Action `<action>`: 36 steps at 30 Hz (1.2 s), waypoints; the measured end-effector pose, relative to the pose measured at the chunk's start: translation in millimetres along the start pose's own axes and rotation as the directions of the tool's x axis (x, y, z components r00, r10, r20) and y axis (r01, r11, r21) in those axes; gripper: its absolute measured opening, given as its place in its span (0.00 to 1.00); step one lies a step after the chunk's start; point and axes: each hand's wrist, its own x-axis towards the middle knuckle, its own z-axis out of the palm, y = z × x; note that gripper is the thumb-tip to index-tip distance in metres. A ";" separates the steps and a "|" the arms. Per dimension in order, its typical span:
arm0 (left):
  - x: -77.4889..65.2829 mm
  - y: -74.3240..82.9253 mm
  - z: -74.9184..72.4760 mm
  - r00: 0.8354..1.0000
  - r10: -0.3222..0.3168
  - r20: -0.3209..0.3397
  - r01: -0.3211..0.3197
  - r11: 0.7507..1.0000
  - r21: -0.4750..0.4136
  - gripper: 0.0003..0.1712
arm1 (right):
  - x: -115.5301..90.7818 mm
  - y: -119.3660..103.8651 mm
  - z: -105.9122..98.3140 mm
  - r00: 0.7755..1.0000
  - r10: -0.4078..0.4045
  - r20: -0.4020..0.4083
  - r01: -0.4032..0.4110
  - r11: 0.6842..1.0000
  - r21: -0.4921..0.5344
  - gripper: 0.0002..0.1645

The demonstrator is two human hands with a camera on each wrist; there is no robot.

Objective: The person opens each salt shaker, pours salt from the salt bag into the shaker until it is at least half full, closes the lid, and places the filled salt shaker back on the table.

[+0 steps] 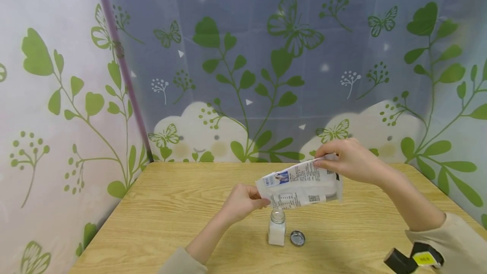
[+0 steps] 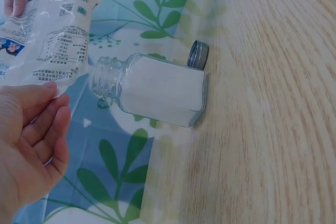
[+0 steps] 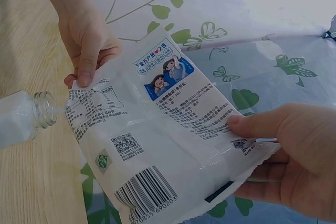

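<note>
A white printed plastic packet of salt (image 1: 298,187) is held tilted above the table, its lower left corner close to a jar mouth. My left hand (image 1: 241,204) pinches that corner between thumb and fingers. At the raised far end, my right hand (image 1: 351,162) pinches the packet's edge, thumb on the printed side (image 3: 184,114). Below stands an upright clear glass jar (image 1: 277,231), mostly filled with white powder (image 2: 160,87). In the right wrist view, a thin whitish streak shows between the packet's corner and the jar's mouth (image 3: 46,109).
A round metal lid (image 1: 297,238) lies just right of the jar on the wood-grain table (image 1: 182,210). Behind the table hangs a patterned curtain (image 1: 236,75). A black device with a yellow label (image 1: 424,258) is on the right sleeve.
</note>
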 end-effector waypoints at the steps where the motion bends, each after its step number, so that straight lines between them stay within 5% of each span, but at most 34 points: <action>1: 0.1 0.0 -0.1 1.000 0.001 0.000 -0.001 1.000 0.001 0.06 | 0.0 -0.1 -0.1 1.000 0.001 0.000 -0.001 1.000 0.000 0.03; 36: 0.1 -0.1 -0.2 1.000 0.010 0.001 -0.010 1.000 -0.020 0.07 | 1.0 0.7 0.1 1.000 0.013 0.002 -0.013 1.000 0.007 0.03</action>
